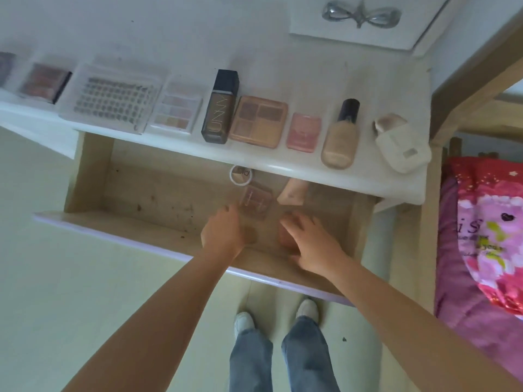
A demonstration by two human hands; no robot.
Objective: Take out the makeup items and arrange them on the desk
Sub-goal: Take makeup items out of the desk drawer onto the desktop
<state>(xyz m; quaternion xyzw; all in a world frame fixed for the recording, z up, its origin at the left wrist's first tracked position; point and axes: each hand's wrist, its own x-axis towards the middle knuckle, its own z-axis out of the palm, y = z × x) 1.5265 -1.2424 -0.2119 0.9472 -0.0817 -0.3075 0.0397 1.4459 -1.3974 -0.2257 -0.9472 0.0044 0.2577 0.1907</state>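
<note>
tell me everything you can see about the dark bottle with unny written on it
The UNNY bottle is a tall, square-sided bottle of dark brownish, glassy-looking material with a black rectangular cap and pale lettering running along its length. It lies flat on the white desk, cap pointing away from the person, base near the front edge. It sits in the row between a pale clear-cased palette and a tan four-pan palette, close to both. Neither hand touches it.
</note>
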